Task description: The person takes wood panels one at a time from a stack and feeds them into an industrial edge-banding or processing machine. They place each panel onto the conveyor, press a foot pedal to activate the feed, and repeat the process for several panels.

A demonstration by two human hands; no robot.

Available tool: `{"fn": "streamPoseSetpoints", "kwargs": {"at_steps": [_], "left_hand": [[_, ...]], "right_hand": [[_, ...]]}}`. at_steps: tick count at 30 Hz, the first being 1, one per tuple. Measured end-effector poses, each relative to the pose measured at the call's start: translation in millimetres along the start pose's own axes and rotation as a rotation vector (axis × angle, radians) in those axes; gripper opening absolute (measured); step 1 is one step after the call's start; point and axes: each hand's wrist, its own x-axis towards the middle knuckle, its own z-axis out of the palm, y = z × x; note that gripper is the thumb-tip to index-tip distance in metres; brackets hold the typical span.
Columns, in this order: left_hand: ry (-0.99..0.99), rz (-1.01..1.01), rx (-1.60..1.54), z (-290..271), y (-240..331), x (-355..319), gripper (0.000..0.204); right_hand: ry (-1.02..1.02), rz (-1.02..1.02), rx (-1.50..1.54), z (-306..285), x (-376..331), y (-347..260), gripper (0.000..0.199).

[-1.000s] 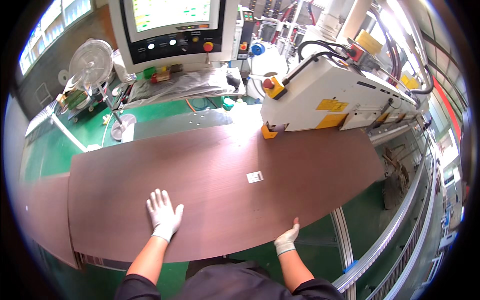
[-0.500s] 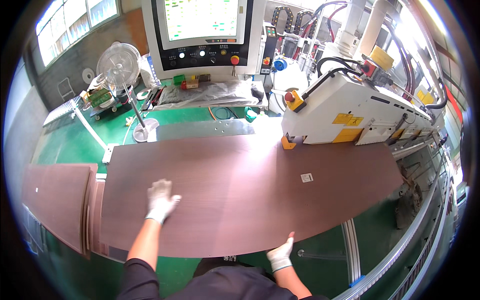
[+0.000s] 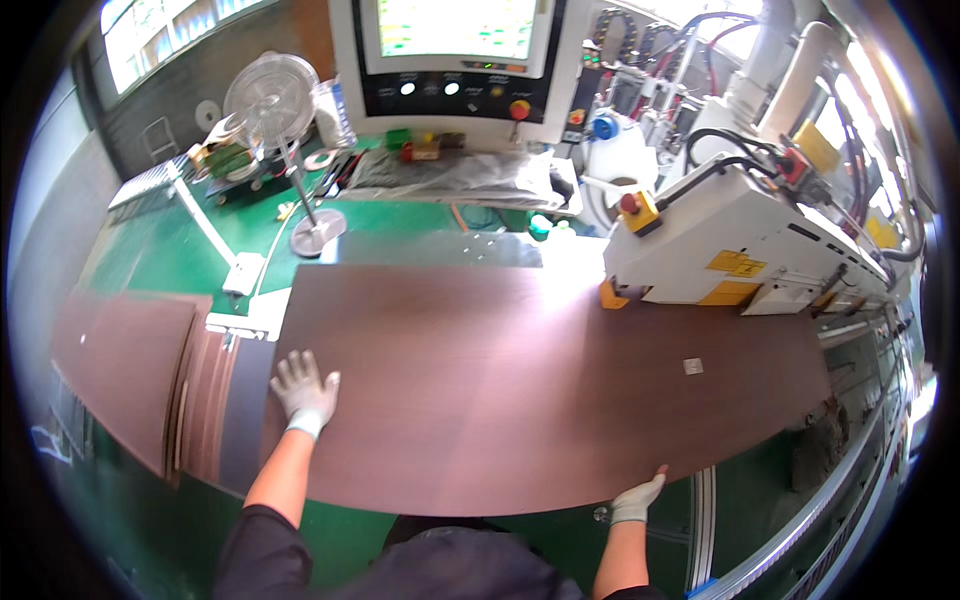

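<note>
Down at five o'clock, my right hand (image 3: 638,497) is sitting at the near edge of the brown panel (image 3: 470,390), thumb showing at the rim; its other fingers are hiding underneath, so I can't tell how tightly they're closing. At eight, my left hand (image 3: 305,393) is lying palm down near the panel's left edge, fingers spreading wide, grasping nothing. The panel is filling the middle of the dial, stretching from eight to four. Doing this well, I'd say, is meaning level support from the right, light, even pressure from the left, and nothing twisting or scuffing. A white label (image 3: 693,367) is lying on top toward four, its print unreadable. Out at nine, a stack of panels (image 3: 135,385) is blurring. Between two and three, a white machine (image 3: 690,255) is overhanging the far edge, hiding what's underneath. Around eleven, a metal bench (image 3: 440,250) is peeking out, mostly covered. Furthest, at twelve, a screen (image 3: 455,28) is losing its top to the frame.
</note>
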Motion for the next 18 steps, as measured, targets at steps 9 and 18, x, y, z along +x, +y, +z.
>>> {"fn": "streamPoseSetpoints", "kwargs": {"at_steps": [9, 18], "left_hand": [[-0.033, 0.488, -0.029, -8.9, 27.4, 22.7, 0.087], [0.080, 0.360, -0.177, 6.5, 100.0, 13.5, 0.087]], "right_hand": [[0.037, 0.124, -0.006, -12.0, -3.9, 10.5, 0.061], [0.146, 0.383, 0.135, 73.2, -119.3, 93.8, 0.067]]}}
